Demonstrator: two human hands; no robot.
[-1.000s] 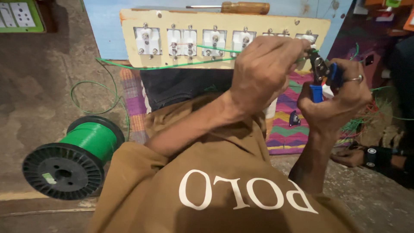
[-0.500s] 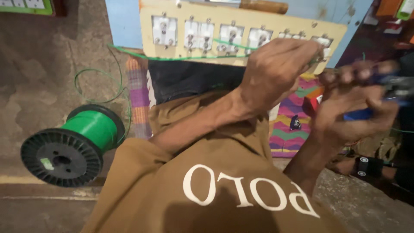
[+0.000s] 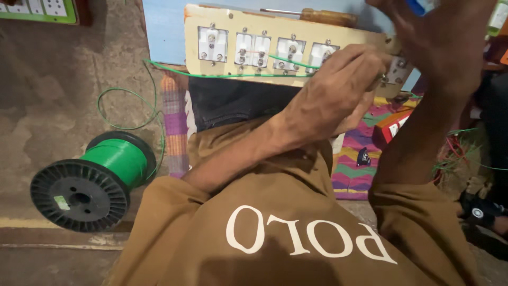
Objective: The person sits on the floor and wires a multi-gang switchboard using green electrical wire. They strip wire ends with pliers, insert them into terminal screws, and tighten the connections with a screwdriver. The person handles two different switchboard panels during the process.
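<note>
The left hand (image 3: 333, 92) curls closed against the right end of the cream switch panel (image 3: 254, 47), pinching the green wire (image 3: 227, 76). The right hand (image 3: 439, 42) is raised, gripping a blue-handled tool (image 3: 418, 5). A green wire spool (image 3: 92, 180) lies on the floor.

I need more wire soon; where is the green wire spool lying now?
In the head view the green wire spool lies on its side on the floor at lower left, beside the striped mat and left of the person's brown sleeve.

Hands (image 3: 338, 90) at cream switchboard (image 3: 254, 47)
</note>
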